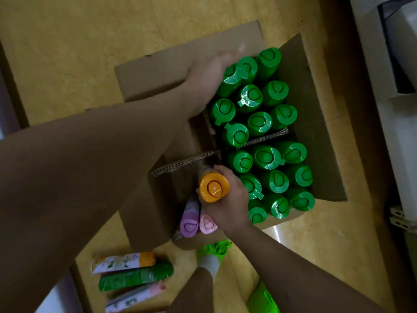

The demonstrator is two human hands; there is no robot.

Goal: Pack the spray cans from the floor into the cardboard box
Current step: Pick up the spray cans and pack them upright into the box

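Right hand (228, 199) gripping glossy orange-capped spray can (214, 187) over corrugated cardboard box (316, 136); left hand (207, 80) seemingly flat, fingers extended, touching green-capped cans (259, 123).

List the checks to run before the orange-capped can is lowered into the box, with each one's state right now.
1. Right hand grips the orange-capped can: ok.
2. Free room in that compartment beside the purple-capped can and pink-capped can: ok.
3. Left hand steadies the cardboard box at its far side: ok.
4. Divider upright: cannot tell.
5. Cans left on the floor: not ok, three remain.
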